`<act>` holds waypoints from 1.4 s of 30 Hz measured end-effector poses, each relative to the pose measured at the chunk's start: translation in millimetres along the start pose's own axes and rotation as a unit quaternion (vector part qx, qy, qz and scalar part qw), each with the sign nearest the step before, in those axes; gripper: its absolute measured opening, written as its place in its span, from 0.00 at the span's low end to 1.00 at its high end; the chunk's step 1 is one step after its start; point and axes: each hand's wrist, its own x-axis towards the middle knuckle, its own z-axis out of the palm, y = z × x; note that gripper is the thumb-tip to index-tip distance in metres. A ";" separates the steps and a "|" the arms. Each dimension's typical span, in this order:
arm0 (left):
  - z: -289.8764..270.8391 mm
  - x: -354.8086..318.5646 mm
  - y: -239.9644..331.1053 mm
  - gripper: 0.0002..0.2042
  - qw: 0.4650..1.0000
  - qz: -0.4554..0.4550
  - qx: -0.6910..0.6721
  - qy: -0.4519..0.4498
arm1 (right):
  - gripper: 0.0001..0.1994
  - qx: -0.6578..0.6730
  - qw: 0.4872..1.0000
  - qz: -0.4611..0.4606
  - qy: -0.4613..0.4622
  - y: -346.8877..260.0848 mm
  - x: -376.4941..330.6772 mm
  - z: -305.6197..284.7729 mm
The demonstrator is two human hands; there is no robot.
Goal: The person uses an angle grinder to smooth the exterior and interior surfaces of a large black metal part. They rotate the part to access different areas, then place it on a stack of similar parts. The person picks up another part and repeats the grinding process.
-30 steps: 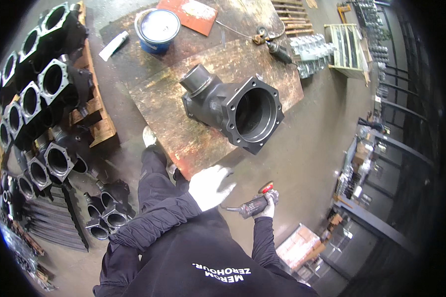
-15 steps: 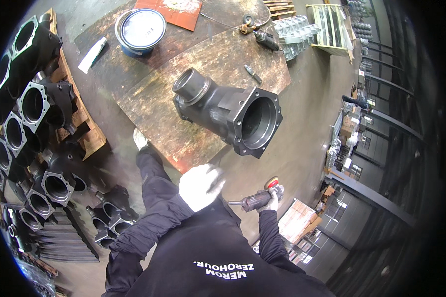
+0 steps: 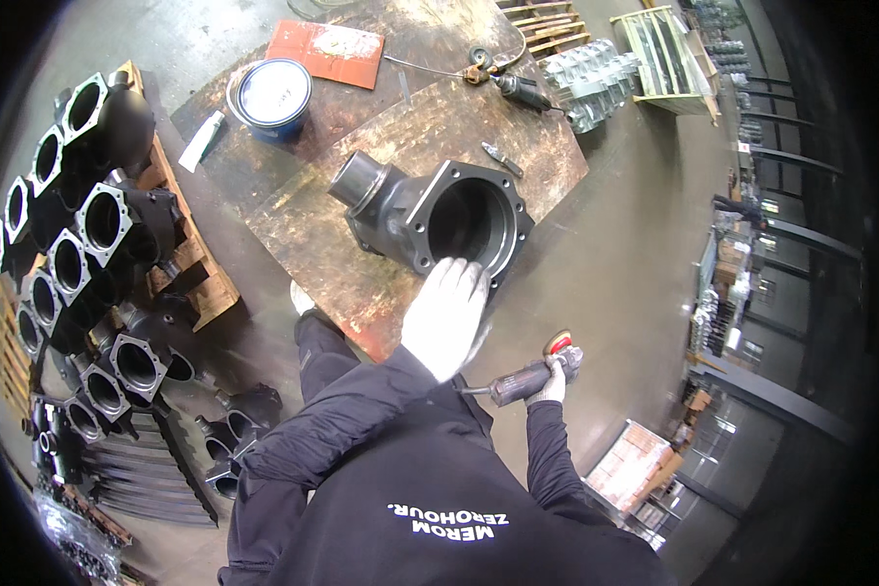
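A black cast-metal housing (image 3: 387, 223) lies on the stained work table (image 3: 298, 230), its wide bolted flange turned toward me. My left hand (image 3: 447, 317), in a white glove, reaches to the near edge of that flange. Its fingers are stretched out and appear to touch the rim, partly covering the opening; nothing is held in them. Out to the right, my right hand (image 3: 551, 383), also gloved, is wrapped around an angle grinder (image 3: 521, 384) with a red disc (image 3: 558, 342). The grinder is held low, apart from the housing and the table.
On the table are a blue-lidded bucket (image 3: 273, 98), a white tube (image 3: 201, 142), a red sheet (image 3: 324, 54), a small knife-like tool (image 3: 501, 158) and another power tool (image 3: 523, 92). Similar housings (image 3: 104, 217) stand on a pallet (image 3: 210, 283) at left. Wrapped parts (image 3: 591, 83) stand beyond.
My left hand has moved forward and right onto the flange's near edge. The housing now shows its opening more face-on. My right hand still holds the grinder.
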 end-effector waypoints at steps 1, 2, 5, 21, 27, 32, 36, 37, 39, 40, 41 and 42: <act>10.2 7.5 7.3 0.29 0.999 -0.019 0.025 -0.002 | 0.14 0.001 1.000 0.004 -0.002 -3.0 10.3 2.7; 20.3 13.4 13.1 0.28 0.997 -0.033 0.064 0.015 | 0.13 0.002 1.000 0.009 -0.006 -5.6 21.6 6.4; 53.0 26.6 27.7 0.25 0.994 -0.082 0.070 0.021 | 0.13 0.011 0.999 0.018 -0.048 -15.2 63.5 21.5; 117.5 47.5 53.3 0.09 0.922 -0.199 0.294 0.158 | 0.13 0.003 0.987 0.086 -0.136 -66.4 203.3 -4.8; 103.9 30.5 67.2 0.15 0.920 -0.204 0.327 0.076 | 0.11 0.111 0.975 0.089 -0.169 -79.8 226.3 -47.2; 111.0 -39.9 79.0 0.28 0.919 -0.114 0.351 0.143 | 0.15 0.119 0.986 -0.038 -0.110 -151.9 248.3 -88.9; 108.6 -86.1 86.5 0.27 0.908 -0.180 0.335 0.174 | 0.25 0.015 0.958 -0.283 0.051 -248.4 259.1 -111.4; 108.9 -90.8 89.8 0.27 0.897 -0.215 0.341 0.182 | 0.28 -0.033 0.939 -0.332 0.082 -273.7 262.6 -113.5; 109.9 -91.0 96.6 0.26 0.888 -0.218 0.340 0.218 | 0.28 -0.188 0.912 -0.335 0.142 -319.9 272.2 -112.2; 110.5 -85.5 98.5 0.26 0.887 -0.214 0.340 0.230 | 0.26 -0.212 0.886 -0.390 0.134 -333.4 278.3 -105.7; 112.1 -77.3 100.2 0.26 0.884 -0.214 0.345 0.233 | 0.26 -0.229 0.866 -0.430 0.110 -341.1 285.8 -95.3; 115.6 -66.5 100.9 0.26 0.880 -0.214 0.353 0.234 | 0.25 -0.248 0.847 -0.462 0.087 -348.8 294.8 -82.0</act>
